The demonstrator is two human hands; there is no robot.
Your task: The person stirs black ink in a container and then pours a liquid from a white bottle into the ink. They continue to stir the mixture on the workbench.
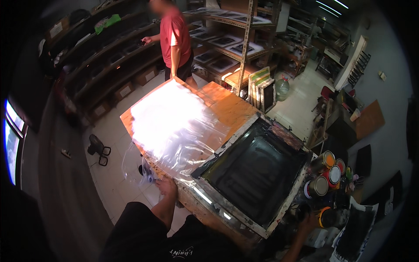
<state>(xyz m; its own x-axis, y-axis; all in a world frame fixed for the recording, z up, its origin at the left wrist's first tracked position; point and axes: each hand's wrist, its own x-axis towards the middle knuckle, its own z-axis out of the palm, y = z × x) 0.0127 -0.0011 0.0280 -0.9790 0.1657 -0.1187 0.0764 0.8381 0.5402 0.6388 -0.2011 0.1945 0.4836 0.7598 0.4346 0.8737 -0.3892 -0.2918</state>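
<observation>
My left hand (167, 187) is at the near left edge of the wooden work table (238, 102), its fingers partly stretched out against the edge beside a clear plastic sheet (192, 150). I see nothing gripped in it. To the right of the sheet lies a large framed printing screen (286, 208), its mesh coated with dark ink. My right hand (309, 222) is in shadow beyond the frame's near right corner, close to a dark can with an orange rim (324, 217). Its fingers are too dark to make out, and so is anything in them.
Several ink cans (320, 185) crowd the right side. A stained cloth (355, 233) hangs near them. Beyond the table a person in a red shirt (175, 37) stands by shelves (222, 39) of prints. Framed screens (262, 89) lean beside a large clear bottle (282, 89).
</observation>
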